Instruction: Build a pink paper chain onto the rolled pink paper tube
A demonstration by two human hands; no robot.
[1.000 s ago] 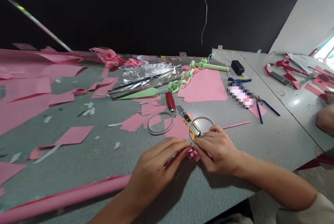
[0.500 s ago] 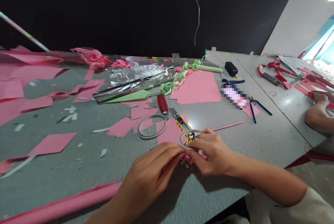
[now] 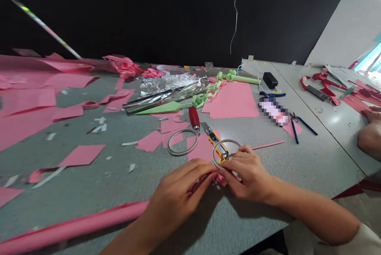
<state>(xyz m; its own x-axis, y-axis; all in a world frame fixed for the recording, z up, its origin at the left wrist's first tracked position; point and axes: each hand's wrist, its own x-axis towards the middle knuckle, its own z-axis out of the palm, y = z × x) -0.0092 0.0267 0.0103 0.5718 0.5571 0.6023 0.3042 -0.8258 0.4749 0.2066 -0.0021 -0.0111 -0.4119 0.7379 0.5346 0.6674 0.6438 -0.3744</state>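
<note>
In the head view my left hand (image 3: pixel 181 191) is closed, its thumb and fingers pinching a small piece of pink paper (image 3: pixel 220 179). Opposite it, my right hand (image 3: pixel 250 175) is closed with its fingertips on the lower edge of a grey ring (image 3: pixel 214 155). Fingers hide how the ring and paper meet. Just behind the ring lies a yellow utility knife (image 3: pixel 214 139) with its blade out. To its left rests a second grey ring (image 3: pixel 170 148), beside a red-handled tool (image 3: pixel 194 118). A thin pink paper stick (image 3: pixel 269 144) extends right from behind my right hand.
A pink paper roll (image 3: pixel 89 223) lies front left. Pink sheets (image 3: pixel 235 100), crumpled foil (image 3: pixel 166 84) and a green paper chain (image 3: pixel 200 99) are farther back. Pliers (image 3: pixel 303 125) and a blurred-out phone (image 3: pixel 274 111) lie right. Another person's hand (image 3: pixel 372 116) rests at the far right.
The grey ring at my right hand has tilted up and shows more of its opening. Both hands stay pinched close together. The whole view has shifted a little to the left.
</note>
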